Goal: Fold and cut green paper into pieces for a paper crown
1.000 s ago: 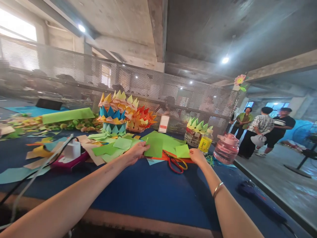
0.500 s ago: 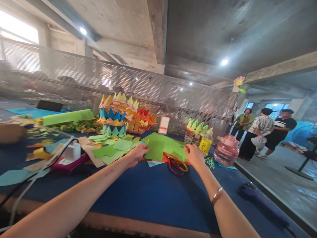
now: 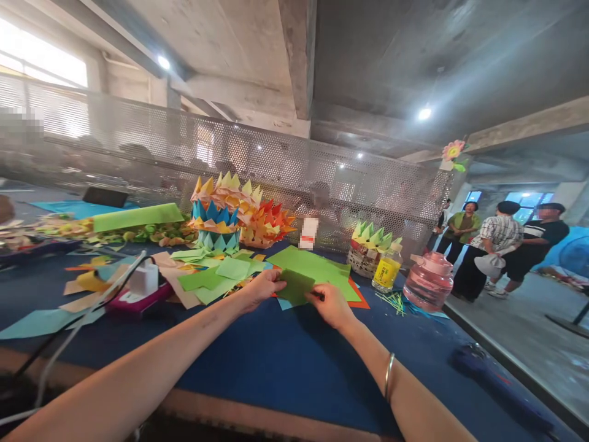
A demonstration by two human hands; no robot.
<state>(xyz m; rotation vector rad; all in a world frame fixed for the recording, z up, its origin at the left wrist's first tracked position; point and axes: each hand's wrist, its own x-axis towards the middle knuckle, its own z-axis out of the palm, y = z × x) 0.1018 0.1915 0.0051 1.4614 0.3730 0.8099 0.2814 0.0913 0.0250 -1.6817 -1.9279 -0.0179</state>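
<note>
My left hand (image 3: 260, 287) pinches the left edge of a green paper sheet (image 3: 294, 286) held just above the blue table (image 3: 257, 356). My right hand (image 3: 332, 304) grips the same sheet at its right edge, fingers closed. Under and behind the sheet lies a pile of green papers (image 3: 317, 267) on an orange sheet (image 3: 359, 299). The scissors seen earlier are hidden behind my right hand.
Folded paper crowns (image 3: 219, 212) and an orange one (image 3: 269, 224) stand at the back by a perforated metal screen (image 3: 276, 166). A yellow bottle (image 3: 385, 270), a pink jar (image 3: 427, 281), a white charger on a pink box (image 3: 142, 283) and loose papers (image 3: 207, 276) lie around. Three people (image 3: 499, 245) stand at right.
My right hand left the small light-green piece, moved left over the scissors and took the right edge of the green sheet. The left hand has kept its hold.
</note>
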